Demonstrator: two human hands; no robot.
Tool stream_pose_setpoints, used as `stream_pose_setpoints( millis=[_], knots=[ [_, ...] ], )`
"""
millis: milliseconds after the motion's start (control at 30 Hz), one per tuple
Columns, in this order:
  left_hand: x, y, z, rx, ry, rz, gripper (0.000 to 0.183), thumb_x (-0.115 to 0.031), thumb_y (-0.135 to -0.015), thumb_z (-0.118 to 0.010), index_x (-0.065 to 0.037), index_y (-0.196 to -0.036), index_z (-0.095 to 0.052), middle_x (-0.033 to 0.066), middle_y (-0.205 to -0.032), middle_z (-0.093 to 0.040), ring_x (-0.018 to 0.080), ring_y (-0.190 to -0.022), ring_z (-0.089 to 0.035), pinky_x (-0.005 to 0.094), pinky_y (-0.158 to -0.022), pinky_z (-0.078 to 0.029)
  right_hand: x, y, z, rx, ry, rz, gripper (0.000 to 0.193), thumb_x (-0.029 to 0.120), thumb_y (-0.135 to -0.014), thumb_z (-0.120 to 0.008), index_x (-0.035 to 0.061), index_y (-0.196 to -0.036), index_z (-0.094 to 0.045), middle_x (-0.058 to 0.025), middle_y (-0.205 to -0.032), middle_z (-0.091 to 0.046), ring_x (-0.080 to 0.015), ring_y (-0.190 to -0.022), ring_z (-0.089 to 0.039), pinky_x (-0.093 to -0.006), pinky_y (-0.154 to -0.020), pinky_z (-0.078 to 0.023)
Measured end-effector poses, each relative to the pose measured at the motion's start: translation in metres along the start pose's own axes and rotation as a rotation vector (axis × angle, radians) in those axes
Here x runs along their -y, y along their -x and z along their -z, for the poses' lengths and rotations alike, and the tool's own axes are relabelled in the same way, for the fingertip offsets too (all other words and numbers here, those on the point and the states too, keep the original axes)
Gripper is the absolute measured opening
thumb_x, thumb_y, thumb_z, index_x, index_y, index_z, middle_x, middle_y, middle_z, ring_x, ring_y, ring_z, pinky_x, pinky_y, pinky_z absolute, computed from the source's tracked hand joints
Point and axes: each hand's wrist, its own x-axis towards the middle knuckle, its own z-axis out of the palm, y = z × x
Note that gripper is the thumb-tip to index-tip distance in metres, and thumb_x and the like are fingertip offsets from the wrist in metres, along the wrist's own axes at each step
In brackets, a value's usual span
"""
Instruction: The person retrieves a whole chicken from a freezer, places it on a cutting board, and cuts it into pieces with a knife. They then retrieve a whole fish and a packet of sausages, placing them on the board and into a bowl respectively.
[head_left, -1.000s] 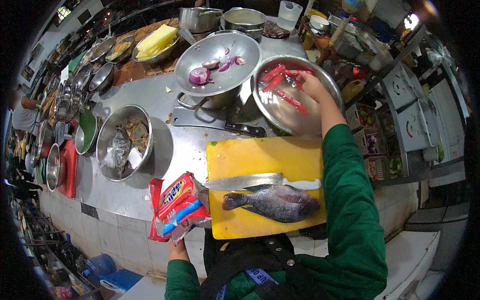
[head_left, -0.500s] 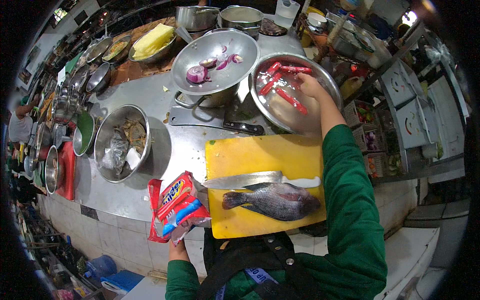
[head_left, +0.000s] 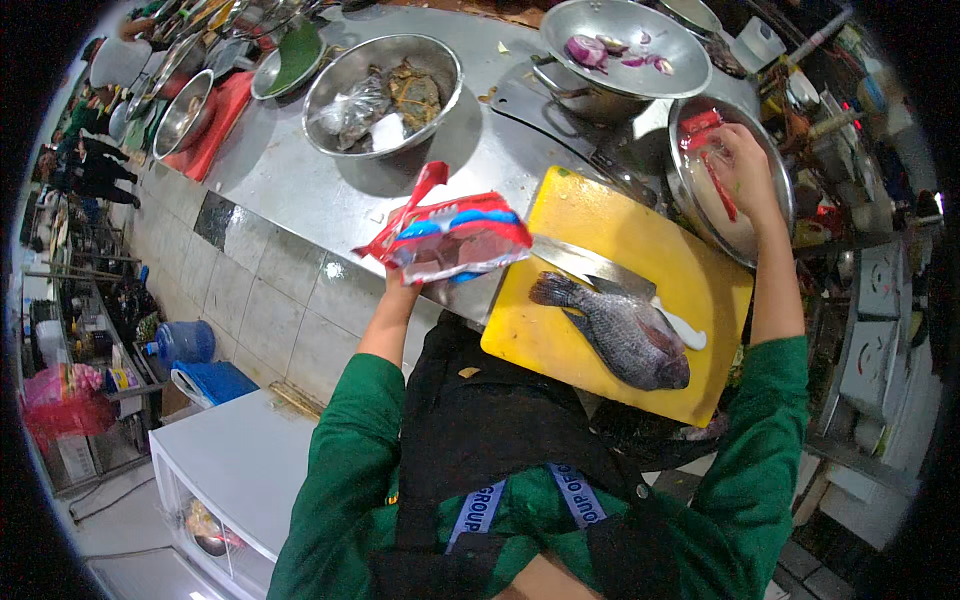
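The person at the worktop (head_left: pixel 270 135) has both arms out in front, in green sleeves and a black apron. The left hand (head_left: pixel 402 276) has its fingers wrapped around the lower side of a red and blue packet (head_left: pixel 455 238), holding it up at a tilt near the left edge of the yellow cutting board (head_left: pixel 610 215). That grip is firmly on the packet. Over on the right, the right hand (head_left: pixel 745 165) is down in a steel bowl (head_left: pixel 690 190), fingers bent in among red sticks (head_left: pixel 700 122). From here the fingers hide their own tips, so I can't tell whether that grip has closed on a stick or only touches it

Between the two arms lies a dark, scaly fish (head_left: pixel 635 335) on the board, its tail toward the packet and its head toward the right forearm. A knife (head_left: pixel 595 262) lies along its far side, blade pointing at the packet, white handle partly showing past the fish's back. Beyond the board a cleaver (head_left: pixel 540 112) lies flat on the metal, beside a pot (head_left: pixel 600 105) that carries a wide silvery bowl (head_left: pixel 560 25) with cut red onion (head_left: pixel 587 52) in it. Farther left stands another steel bowl (head_left: pixel 452 98), holding a clear plastic bag (head_left: pixel 350 110) and a white piece (head_left: pixel 388 131)
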Motion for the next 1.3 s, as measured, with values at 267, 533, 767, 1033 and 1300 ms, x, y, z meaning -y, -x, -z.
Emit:
stream_pose_setpoints(
  millis=[267, 533, 767, 1033, 1300],
  knots=[
    [-0.034, -0.046, 0.002, 0.18, 0.325, 0.06, 0.042, 0.006, -0.074, -0.071, -0.001, -0.114, -0.059, 0.0046, -0.11, -0.063, 0.0168, -0.097, -0.06, 0.031, -0.085, -0.049, 0.223, 0.006, -0.021, 0.179, -0.421, 0.468, 0.031, -0.006, -0.072, -0.055, 0.0055, -0.1, -0.061, -0.013, -0.102, -0.061, -0.0326, -0.095, -0.061, -0.0394, -0.082, -0.05],
    [0.0, -0.073, 0.025, 0.492, -0.428, -0.023, 0.057, -0.003, -0.066, -0.076, -0.002, -0.119, -0.054, 0.0139, -0.114, -0.059, 0.0282, -0.106, -0.057, 0.0355, -0.091, -0.046, 0.279, -0.054, -0.125, 0.607, 0.054, 0.262, 0.019, 0.012, -0.076, -0.061, 0.0002, -0.088, -0.068, -0.0209, -0.089, -0.068, -0.0342, -0.08, -0.068, -0.044, -0.071, -0.054],
    [0.006, -0.072, 0.019, 0.31, 0.011, -0.013, 0.063, -0.004, -0.071, -0.07, -0.004, -0.13, -0.049, 0.0108, -0.124, -0.05, 0.0269, -0.113, -0.05, 0.0338, -0.1, -0.038, 0.244, -0.044, -0.126, 0.425, -0.288, 0.092, 0.026, 0.021, -0.075, -0.067, 0.0029, -0.093, -0.067, -0.0214, -0.096, -0.067, -0.0374, -0.089, -0.065, -0.0438, -0.078, -0.051],
    [-0.047, -0.103, -0.017, -0.186, 0.265, -0.201, 0.052, -0.047, -0.093, -0.052, 0.002, -0.108, -0.044, 0.0118, -0.1, -0.048, 0.023, -0.099, -0.048, 0.0342, -0.094, -0.036, 0.229, -0.003, -0.154, 0.16, -1.187, -0.542, 0.042, 0.012, -0.08, -0.07, 0.0047, -0.119, -0.057, -0.0059, -0.108, -0.064, -0.0148, -0.098, -0.059, -0.0312, -0.085, -0.048],
    [-0.061, -0.133, -0.014, -0.19, 0.089, 0.003, 0.056, -0.042, -0.1, -0.037, 0.003, -0.069, -0.049, 0.0147, -0.064, -0.046, 0.0243, -0.064, -0.043, 0.0403, -0.064, -0.037, 0.268, 0.028, -0.172, -0.101, -1.377, -0.544, 0.014, 0.007, -0.083, -0.068, 0.0089, -0.096, -0.061, 0.0007, -0.081, -0.063, -0.0106, -0.068, -0.059, -0.0265, -0.059, -0.048]
  ],
)
